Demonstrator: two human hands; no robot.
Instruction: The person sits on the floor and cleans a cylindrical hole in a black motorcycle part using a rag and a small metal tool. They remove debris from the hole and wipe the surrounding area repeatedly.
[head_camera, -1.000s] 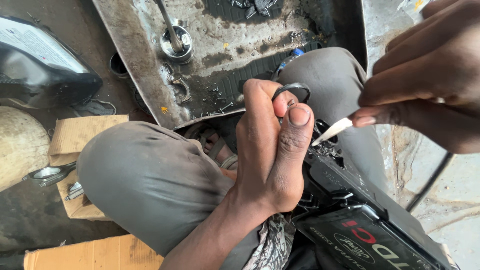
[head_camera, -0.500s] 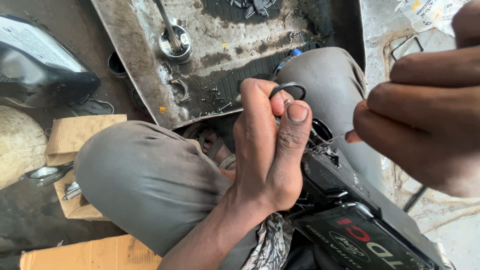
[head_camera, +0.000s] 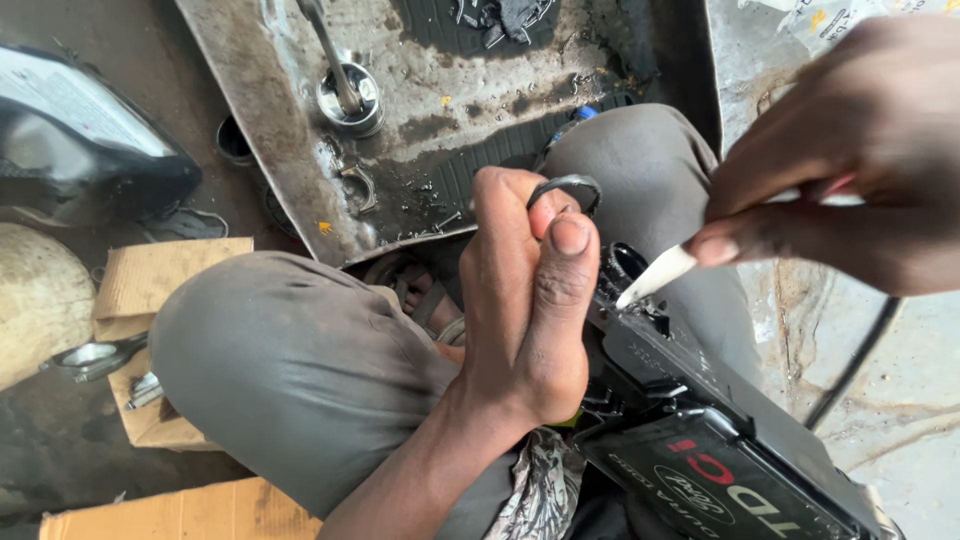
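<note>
The left hand (head_camera: 525, 300), at the centre of the frame, is clamped around the upper end of a black plastic engine cover (head_camera: 690, 420) that runs down to the lower right; the thumb lies flat along its edge, apparently to keep the part from sliding off the lap. The same hand's fingertips pinch one thin dark rubber ring (head_camera: 570, 188) just above the thumb, held up out of the way of the work.

The right hand (head_camera: 850, 170), upper right, is closed on one slim white pointed tool (head_camera: 655, 277) — held like a pen, its tip touching the cover's top face just right of the left thumb, so it can pick or scrape at a small spot (what exactly it touches is too small to tell).

The cover rests across the person's two grey-trousered knees (head_camera: 290, 370), which serve as a bench.

Behind, in the upper middle, one dirty metal sheet (head_camera: 260, 130) carries one shiny metal cup (head_camera: 350, 100) with a rod standing in it, and scattered small hardware. Two pieces of brown cardboard (head_camera: 150, 290) lie at left — one more along the bottom edge.
</note>
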